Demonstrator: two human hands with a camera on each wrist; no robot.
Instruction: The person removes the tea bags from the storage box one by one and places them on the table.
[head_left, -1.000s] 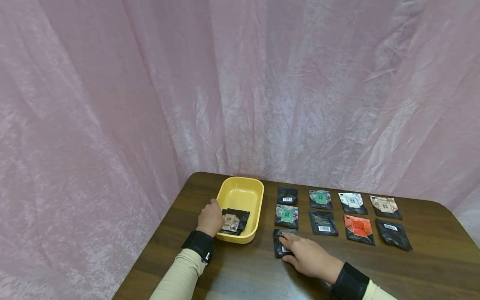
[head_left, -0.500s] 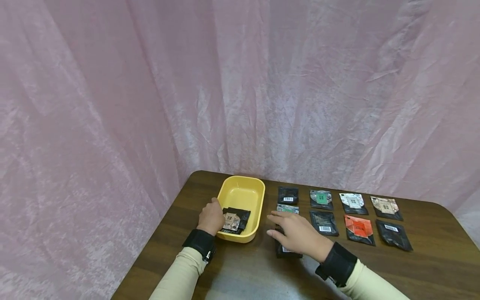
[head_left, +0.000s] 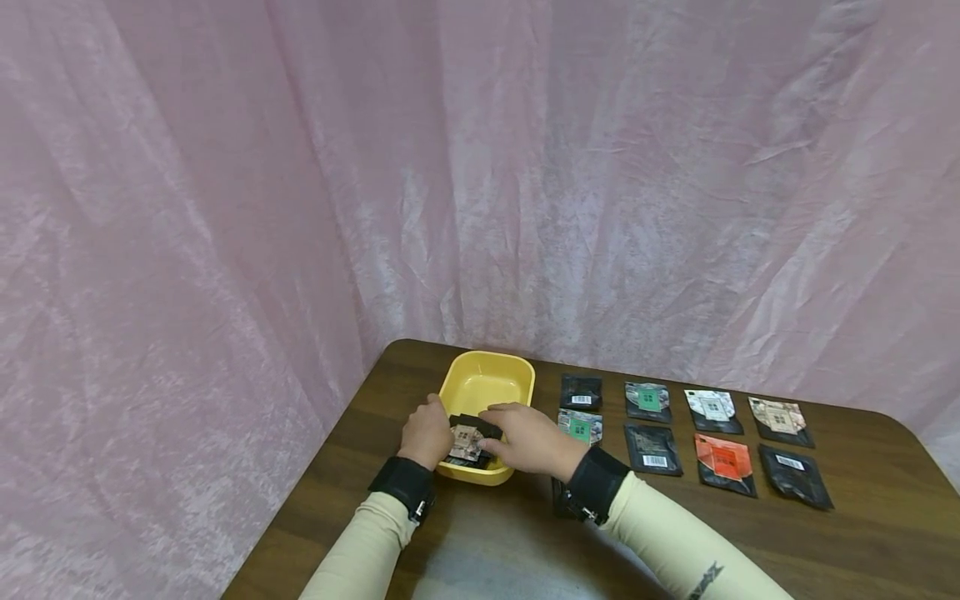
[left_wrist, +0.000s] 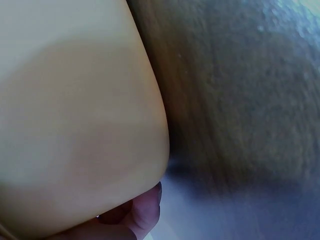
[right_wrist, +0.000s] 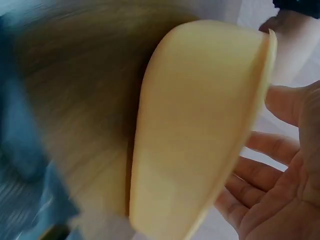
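A yellow plastic basin (head_left: 471,476) stands at the left of the table, with several black sachets (head_left: 467,442) in its near end; the top one carries a beige label. My left hand (head_left: 425,433) grips the basin's left rim, and one fingertip (left_wrist: 147,210) shows beneath the wall in the left wrist view. Over the basin's right side reaches my right hand (head_left: 528,437), its thumb and fingers above the sachets. In the right wrist view those fingers (right_wrist: 257,172) are spread and relaxed beside the rim, holding nothing.
Right of the basin lie rows of flat sachets: a green-labelled one (head_left: 648,402), a white one (head_left: 713,412), a beige one (head_left: 780,421), an orange one (head_left: 725,464) and plain black backs (head_left: 652,450). My right wrist partly covers another black sachet (head_left: 558,497). Pink curtain (head_left: 480,183) hangs behind the table.
My right hand has left the nearest black sachet and moved left, up to and over the basin. The left hand stays on the rim.
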